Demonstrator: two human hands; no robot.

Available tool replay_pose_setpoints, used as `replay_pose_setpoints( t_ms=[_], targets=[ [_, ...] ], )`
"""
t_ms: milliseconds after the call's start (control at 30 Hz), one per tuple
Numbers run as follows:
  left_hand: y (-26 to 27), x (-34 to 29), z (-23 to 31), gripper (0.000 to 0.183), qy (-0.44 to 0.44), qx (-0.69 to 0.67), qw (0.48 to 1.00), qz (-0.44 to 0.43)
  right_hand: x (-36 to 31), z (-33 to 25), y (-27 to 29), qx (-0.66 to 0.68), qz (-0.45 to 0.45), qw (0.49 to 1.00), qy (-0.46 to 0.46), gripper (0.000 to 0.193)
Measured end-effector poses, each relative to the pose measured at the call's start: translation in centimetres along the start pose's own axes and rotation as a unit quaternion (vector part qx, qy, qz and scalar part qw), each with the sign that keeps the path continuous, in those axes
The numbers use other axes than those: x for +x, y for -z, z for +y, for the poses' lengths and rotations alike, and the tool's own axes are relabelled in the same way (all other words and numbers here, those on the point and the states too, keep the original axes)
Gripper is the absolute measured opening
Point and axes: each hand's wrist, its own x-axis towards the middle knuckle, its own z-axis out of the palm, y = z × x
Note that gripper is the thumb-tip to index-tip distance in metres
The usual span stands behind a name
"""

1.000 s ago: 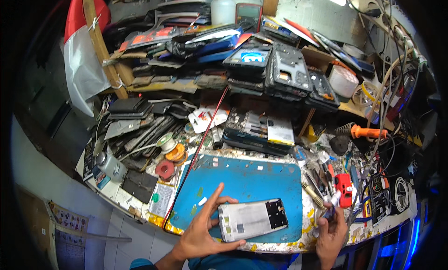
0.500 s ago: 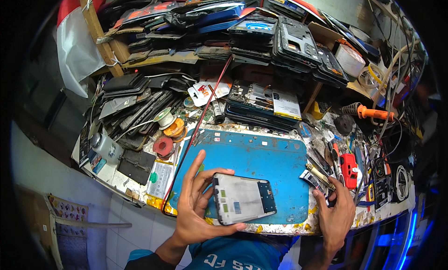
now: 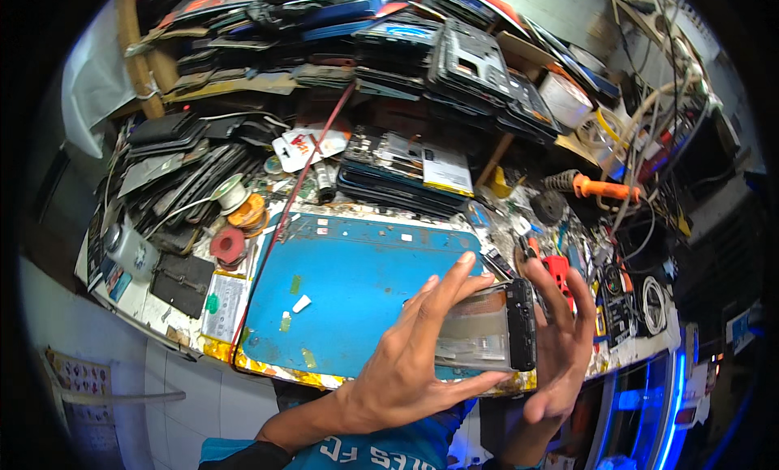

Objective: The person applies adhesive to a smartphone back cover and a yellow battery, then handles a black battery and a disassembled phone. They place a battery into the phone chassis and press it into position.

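Note:
A phone frame (image 3: 475, 328) with a pale, shiny flat back and a black strip at its right end is tilted above the right front of the blue mat (image 3: 357, 267). My left hand (image 3: 414, 348) grips it by the edges, thumb along the near side and fingers along the far side. Just past the black end is my right hand (image 3: 560, 348), its fingers apart and curving round that end. Nothing shows in it; whether its fingertips touch the frame I cannot tell. A small white piece (image 3: 302, 304) and green scraps (image 3: 295, 284) lie on the mat.
Left of the mat are solder spools (image 3: 227, 244), a flat battery (image 3: 225, 306) and a bottle (image 3: 130, 251). Stacked phone parts (image 3: 406, 178) stand behind it. At right are a red tool (image 3: 557, 269), an orange-handled iron (image 3: 604, 187) and cables. A red cord (image 3: 300, 190) crosses the mat's left side.
My right hand has left the tools beside the mat and come to the phone frame. My left hand has brought the frame rightward and turned it. The view has shifted to the right.

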Motion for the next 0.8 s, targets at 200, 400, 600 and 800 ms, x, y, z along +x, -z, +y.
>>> replay_pose_setpoints(
  t_ms=[200, 400, 600, 800],
  targets=[
    [0.9, 0.1, -0.3, 0.086, 0.030, -0.022, 0.998, -0.060, 1.3, 0.5, 0.6, -0.036, -0.041, 0.998, 0.015, 0.135],
    [1.3, 0.2, -0.7, 0.031, 0.000, 0.021, 0.998, -0.064, 1.3, 0.6, 0.5, -0.019, -0.053, 0.998, 0.027, 0.135],
    [0.7, -0.1, -0.8, 0.015, -0.006, 0.012, 1.000, -0.007, 1.3, 0.2, 0.4, -0.028, -0.070, 0.997, 0.035, 0.130],
    [0.3, 0.0, -1.0, 0.010, 0.010, 0.003, 0.999, 0.046, 1.1, -0.5, -0.1, -0.060, -0.071, 0.994, 0.049, 0.123]
  ],
)
